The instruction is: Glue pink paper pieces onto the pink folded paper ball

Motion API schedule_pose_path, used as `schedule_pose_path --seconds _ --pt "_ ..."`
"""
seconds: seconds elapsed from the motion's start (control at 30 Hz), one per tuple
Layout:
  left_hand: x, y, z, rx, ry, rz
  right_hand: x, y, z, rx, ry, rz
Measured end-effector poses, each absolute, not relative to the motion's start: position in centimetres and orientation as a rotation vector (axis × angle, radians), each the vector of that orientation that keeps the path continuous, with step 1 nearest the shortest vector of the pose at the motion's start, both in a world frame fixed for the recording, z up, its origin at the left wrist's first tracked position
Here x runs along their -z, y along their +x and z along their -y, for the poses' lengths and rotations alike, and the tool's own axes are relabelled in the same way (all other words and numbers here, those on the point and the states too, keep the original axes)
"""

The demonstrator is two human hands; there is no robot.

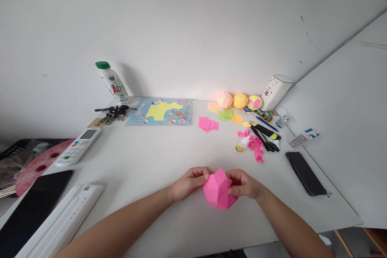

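Between my two hands is a pink folded-paper ball (218, 191), faceted and with a pointed flap sticking up at its top. My left hand (193, 181) pinches its left edge between thumb and fingers. On the other side my right hand (244, 184) grips the ball, thumb on the front face and fingers behind, partly hidden. Beyond the right hand lie several pink folded paper pieces (256, 142) and a small glue bottle (242, 144). A stack of pink paper squares (207, 124) rests farther back.
Three finished paper balls (240, 100) line the wall. Scissors (266, 139), a utility knife (266, 131) and a black pouch (306, 173) lie to the right. Leftward are a booklet (160, 111), a bottle (115, 84), keys (113, 113), a remote (79, 146) and a black tablet (34, 205).
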State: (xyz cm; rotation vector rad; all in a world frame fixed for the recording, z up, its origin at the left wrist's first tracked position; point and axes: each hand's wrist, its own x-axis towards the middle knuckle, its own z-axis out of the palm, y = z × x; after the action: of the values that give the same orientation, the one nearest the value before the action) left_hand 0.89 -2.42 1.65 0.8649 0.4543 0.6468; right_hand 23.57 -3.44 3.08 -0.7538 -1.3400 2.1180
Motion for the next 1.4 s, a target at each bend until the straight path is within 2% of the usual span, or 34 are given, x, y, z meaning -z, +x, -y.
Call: schedule_pose_path --seconds 0.33,0.47,0.7,0.93,1.1,1.27,1.4 --pt "-1.1 0.5 1.7 -0.681 0.762 -0.402 -3.3 24.2 2.6 -2.005 -0.858 1.351" --pt "-1.0 0.4 1.8 -0.638 0.916 -0.43 -3.5 24.1 2.7 -1.947 -0.89 1.404" --pt "-0.9 0.9 2.6 -0.774 1.177 -0.437 -3.3 22.9 3.6 -1.889 -1.033 1.483" --pt "-1.6 1.0 3.4 -0.764 1.415 -0.621 -4.1 22.4 4.0 -1.744 -1.082 1.449" --pt "-2.1 1.1 3.7 -0.606 1.46 -0.635 -4.6 22.6 4.0 -1.707 -1.053 1.542" --pt "-3.3 1.1 4.2 -0.641 1.615 -0.664 -4.4 22.5 4.1 -1.601 -0.968 1.628" --pt "-3.2 0.9 4.0 -0.68 1.4 -0.63 -4.4 22.8 3.9 -1.565 -0.894 1.688"
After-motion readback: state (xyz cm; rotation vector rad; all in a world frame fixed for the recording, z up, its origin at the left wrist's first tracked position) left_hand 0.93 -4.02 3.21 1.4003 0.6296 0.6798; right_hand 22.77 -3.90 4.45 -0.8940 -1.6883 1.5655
